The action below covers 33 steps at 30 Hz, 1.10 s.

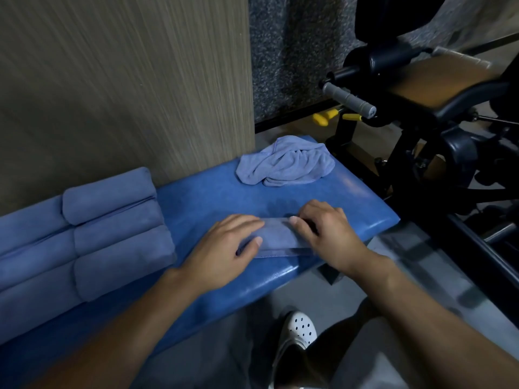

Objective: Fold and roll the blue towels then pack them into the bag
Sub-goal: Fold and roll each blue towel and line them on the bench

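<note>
Blue padded bench (351, 192), wood-grain panel (126, 80), black exercise machine (421, 136), grey grip (348, 101)

The ends of the folded towel (276, 239) are covered by the left hand (222, 252) and the right hand (327, 234). The rolled towels (112, 234) are cut off at the left edge, and the black machine (393, 63) at the far right is cropped.

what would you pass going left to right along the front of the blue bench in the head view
stack of rolled towels → left hand → folded towel → right hand → black gym machine
</note>
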Motion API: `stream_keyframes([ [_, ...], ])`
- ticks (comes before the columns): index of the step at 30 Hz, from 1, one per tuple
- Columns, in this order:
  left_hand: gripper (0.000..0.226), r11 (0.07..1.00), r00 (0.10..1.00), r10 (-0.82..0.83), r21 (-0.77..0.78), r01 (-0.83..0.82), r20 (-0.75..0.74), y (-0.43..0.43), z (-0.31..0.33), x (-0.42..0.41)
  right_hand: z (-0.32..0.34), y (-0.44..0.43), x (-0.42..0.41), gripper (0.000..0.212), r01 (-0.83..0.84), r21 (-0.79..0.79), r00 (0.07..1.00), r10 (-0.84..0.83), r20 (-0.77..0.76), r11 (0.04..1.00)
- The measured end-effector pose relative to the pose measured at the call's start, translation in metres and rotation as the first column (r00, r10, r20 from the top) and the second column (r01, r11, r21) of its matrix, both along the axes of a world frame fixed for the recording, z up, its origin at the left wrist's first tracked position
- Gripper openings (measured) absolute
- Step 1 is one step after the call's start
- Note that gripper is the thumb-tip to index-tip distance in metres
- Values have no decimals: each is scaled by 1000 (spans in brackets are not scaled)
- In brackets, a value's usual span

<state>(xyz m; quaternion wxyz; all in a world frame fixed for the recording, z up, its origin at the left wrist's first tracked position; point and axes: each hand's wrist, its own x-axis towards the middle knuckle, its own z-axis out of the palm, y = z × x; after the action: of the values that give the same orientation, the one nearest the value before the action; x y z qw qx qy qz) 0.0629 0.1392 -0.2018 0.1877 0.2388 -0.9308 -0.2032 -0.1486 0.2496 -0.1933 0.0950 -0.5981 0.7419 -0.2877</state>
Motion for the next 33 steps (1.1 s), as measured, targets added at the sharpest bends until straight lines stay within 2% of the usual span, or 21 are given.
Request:
stream_keyframes([
  [4, 42, 991, 997, 65, 122, -61, -30, 3, -3, -1, -3, 7, 2, 23, 4, 20, 1000, -3, -12, 1000],
  [5, 43, 988, 998, 65, 144, -63, -7, 3, -6, -1, -4, 9, 3, 28, 11, 68, 1000, -11, -4, 998],
  [8, 61, 978, 992, 40, 201, -63, 117, 2, -14, 3, -6, 14, 1, 64, 41, 274, 999, -38, -16, 961],
  [10, 71, 972, 987, 52, 218, -84, 149, 2, -17, 6, -6, 15, 0, 75, 57, 333, 998, -50, -28, 941],
  [13, 78, 948, 984, 111, 283, -148, 142, 0, -18, 7, -6, 13, -2, 78, 65, 361, 998, -59, -28, 930],
  [16, 83, 877, 976, 176, 430, -214, 127, -2, -13, 6, -6, 11, -3, 70, 57, 363, 998, -64, 6, 930],
  [19, 81, 831, 968, 237, 499, -245, 80, -2, -10, 5, -6, 9, -5, 57, 26, 270, 981, -76, 176, 963],
  [22, 77, 780, 953, 297, 592, -205, -61, 0, -7, 1, -3, 7, -4, 49, 4, 153, 891, -73, 448, 988],
  [24, 76, 742, 926, 359, 637, -208, -117, 2, -2, 2, 2, 4, 1, 47, 22, 109, 829, -79, 553, 994],
  [29, 84, 554, 858, 507, 795, -247, -87, 3, 21, 23, 15, -9, 23, 50, 75, 77, 692, -108, 714, 994],
  [33, 71, 488, 801, 592, 830, -271, -87, -1, 47, 61, 32, -31, 66, 40, 2, 44, 588, -37, 808, 999],
])
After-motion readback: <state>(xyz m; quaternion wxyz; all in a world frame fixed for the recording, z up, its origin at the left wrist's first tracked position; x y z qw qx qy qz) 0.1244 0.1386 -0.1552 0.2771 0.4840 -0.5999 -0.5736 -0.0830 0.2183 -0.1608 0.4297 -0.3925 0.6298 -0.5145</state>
